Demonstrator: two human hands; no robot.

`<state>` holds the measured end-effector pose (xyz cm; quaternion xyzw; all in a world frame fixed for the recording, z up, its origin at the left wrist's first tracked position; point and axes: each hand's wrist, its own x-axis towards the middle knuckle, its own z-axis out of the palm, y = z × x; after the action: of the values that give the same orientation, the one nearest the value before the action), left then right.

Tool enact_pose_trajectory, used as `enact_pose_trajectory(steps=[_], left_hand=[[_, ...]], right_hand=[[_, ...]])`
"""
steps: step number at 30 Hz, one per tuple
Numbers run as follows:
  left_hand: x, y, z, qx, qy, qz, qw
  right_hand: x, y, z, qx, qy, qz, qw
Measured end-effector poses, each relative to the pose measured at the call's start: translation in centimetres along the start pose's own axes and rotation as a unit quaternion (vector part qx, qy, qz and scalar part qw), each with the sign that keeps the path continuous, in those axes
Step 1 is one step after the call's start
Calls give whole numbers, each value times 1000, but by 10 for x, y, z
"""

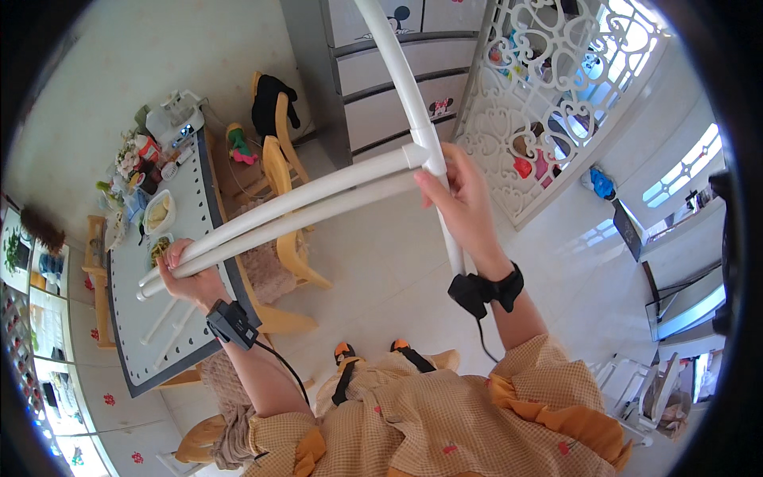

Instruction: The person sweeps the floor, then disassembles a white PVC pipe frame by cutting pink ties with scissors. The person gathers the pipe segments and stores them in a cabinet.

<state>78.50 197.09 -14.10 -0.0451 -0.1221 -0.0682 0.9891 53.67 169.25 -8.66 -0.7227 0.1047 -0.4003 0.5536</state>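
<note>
A frame of white plastic pipes (318, 188) is up in front of me, above the floor. My left hand (191, 277) is wrapped round the left ends of two parallel pipes, over the table's edge. At their other end a white tee fitting (427, 151) meets a pipe that runs up out of view and down past my right wrist. My right hand (461, 195) is closed round that pipe just beside the tee, thumb towards the parallel pipes. How the second parallel pipe joins there is partly hidden. Each wrist wears a black device with a cable.
A grey-topped table (131, 318) at the left bears food containers, flowers and a white appliance (179, 119). Wooden chairs (282, 222) stand along its side. Behind are a drawer-fronted cabinet (381, 75) and a white scrollwork screen (509, 151). White folding furniture (636, 389) stands at the lower right.
</note>
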Motion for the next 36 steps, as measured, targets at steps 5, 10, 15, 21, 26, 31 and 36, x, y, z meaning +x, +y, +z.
enact_pose_trajectory(steps=[5,10,15,21,26,31,36], left_hand=[[-20,-20,30,207,19,118,971],[-8,18,48,90,-123,22,988],[1,49,38,139,-93,-25,986],[10,47,9,74,15,-40,996],[22,64,-41,63,100,-71,990],[27,65,-89,58,275,-104,954],[23,55,-117,-19,360,-75,930]], right_hand=[[-19,7,-10,426,-120,327,835],[-27,29,-25,540,-40,516,664],[-55,43,-27,175,-127,450,867],[-58,69,-26,70,-52,271,959],[-69,92,-18,-88,29,98,991],[-50,92,-30,-252,-24,-224,941],[-27,76,-36,-264,-74,-219,936]])
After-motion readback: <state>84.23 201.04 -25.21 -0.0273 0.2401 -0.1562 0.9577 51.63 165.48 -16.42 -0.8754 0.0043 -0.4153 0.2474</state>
